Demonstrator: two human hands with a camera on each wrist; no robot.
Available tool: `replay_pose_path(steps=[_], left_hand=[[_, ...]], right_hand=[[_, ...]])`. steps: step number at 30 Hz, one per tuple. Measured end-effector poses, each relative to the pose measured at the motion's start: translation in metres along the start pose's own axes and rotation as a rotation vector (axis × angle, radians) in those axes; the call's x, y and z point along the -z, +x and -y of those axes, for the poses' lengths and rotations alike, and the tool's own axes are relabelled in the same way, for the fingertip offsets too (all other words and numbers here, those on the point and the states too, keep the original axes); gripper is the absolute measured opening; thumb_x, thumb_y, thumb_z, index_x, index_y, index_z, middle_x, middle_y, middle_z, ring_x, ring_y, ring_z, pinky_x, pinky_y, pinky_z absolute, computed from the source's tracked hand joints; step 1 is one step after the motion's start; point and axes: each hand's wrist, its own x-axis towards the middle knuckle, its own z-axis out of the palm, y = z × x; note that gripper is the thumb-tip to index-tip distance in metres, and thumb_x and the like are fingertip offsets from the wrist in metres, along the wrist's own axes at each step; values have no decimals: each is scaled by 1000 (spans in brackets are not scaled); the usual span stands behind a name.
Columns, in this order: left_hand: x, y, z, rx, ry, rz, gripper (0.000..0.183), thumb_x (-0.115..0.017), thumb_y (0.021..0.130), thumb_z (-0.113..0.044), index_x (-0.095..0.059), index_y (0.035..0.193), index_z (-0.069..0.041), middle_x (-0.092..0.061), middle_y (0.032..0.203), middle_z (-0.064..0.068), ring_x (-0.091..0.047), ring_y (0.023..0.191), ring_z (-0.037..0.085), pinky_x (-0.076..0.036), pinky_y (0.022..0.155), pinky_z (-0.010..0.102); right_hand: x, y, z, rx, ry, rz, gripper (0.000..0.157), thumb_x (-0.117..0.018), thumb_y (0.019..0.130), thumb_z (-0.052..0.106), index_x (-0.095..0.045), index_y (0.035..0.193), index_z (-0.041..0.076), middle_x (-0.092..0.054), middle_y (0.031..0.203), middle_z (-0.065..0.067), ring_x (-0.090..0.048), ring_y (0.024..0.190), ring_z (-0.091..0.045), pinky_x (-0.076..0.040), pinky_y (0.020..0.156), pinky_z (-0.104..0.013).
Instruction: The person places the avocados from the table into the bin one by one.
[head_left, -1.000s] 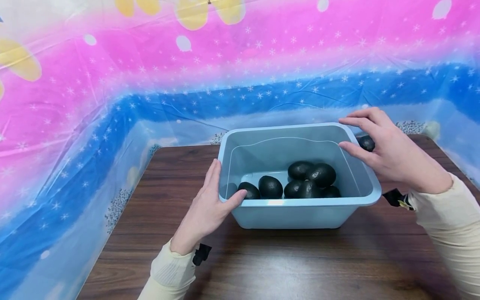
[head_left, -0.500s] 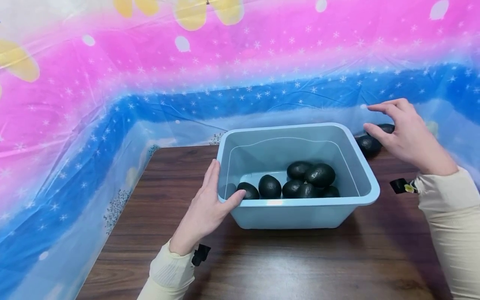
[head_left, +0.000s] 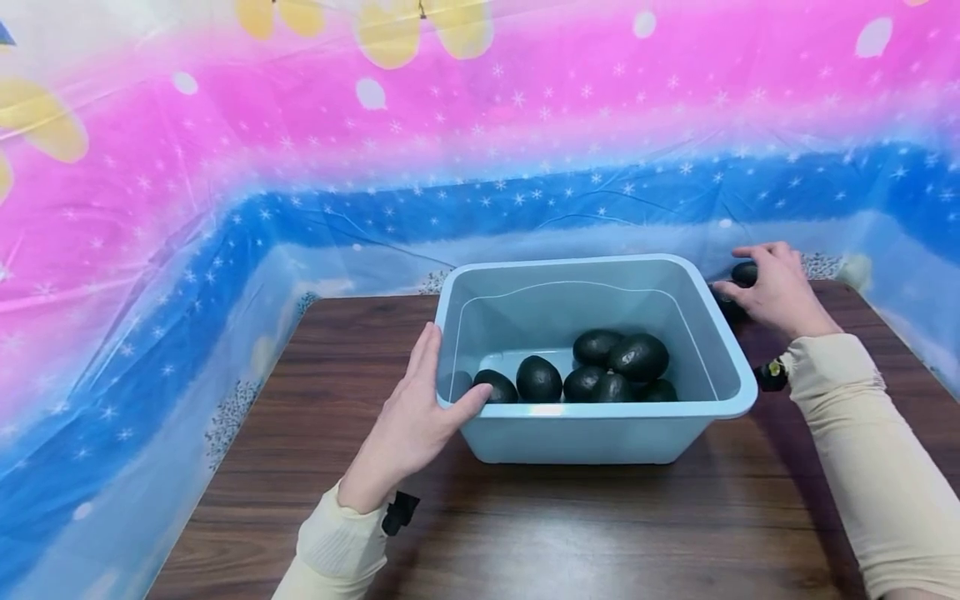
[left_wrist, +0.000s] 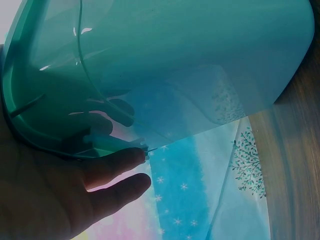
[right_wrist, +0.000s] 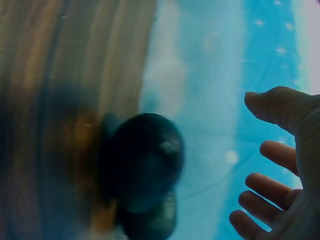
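Observation:
A light blue plastic bin (head_left: 585, 437) stands on the table with several dark avocados (head_left: 640, 358) inside. My left hand (head_left: 408, 417) rests at its near left corner, thumb over the front rim and straight fingers along the outer side. In the left wrist view, two fingers (left_wrist: 120, 192) extend beside the bin wall. Past the bin's far right side, my right hand (head_left: 776, 287) reaches over more avocados (head_left: 744, 273), partly covering them. The right wrist view shows its fingers (right_wrist: 267, 187) spread, with a gap between them and two avocados (right_wrist: 147, 155).
The bin stands on a dark wood-grain table (head_left: 345, 375). A pink and blue patterned cloth (head_left: 465, 192) hangs behind the table and along its left side. Small black devices sit on both wrists at the cream sleeves (head_left: 832, 367).
My right hand first moved right, away from the bin's rim, then came down and back left over the avocados beyond it. The left hand and the bin have stayed in place.

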Motion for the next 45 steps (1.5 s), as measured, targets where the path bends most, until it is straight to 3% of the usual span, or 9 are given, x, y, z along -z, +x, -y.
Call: replay_pose_path(steps=[10,22,37,45], left_hand=[[-2,-1,1,1,-8,2,106,-53,81,-76,1,157,-25,5,160,-13,-20,145,24,-28,109,55],[-2,-2,1,-8,-11,-7,106,-54,82,-75,0,157,-24,4,161,-12,-21,144,25,-29,108,56],[-1,0,0,-19,-1,-8,105,-53,82,-75,0,157,-23,4,161,-12,-24,144,25,-30,108,55],[0,1,0,-10,-4,-4,104,-54,83,-74,0,157,-24,4,161,-11,-24,143,26,-31,108,56]], right_hand=[[-29,-3,-23,-21,-62,88,62,-67,89,23,-43,136,-11,-29,137,-40,-20,125,-60,-21,95,-70],[-35,-5,-31,-37,-76,148,64,-65,92,24,-39,138,-12,-27,136,-42,-18,124,-61,-22,95,-72],[-43,-8,-29,-41,-46,65,51,-62,92,12,-43,136,-7,-22,135,-42,-20,119,-57,-29,89,-72],[-45,-9,-31,-58,-24,41,54,-61,95,19,-42,137,-10,-23,134,-42,-19,119,-57,-26,92,-71]])
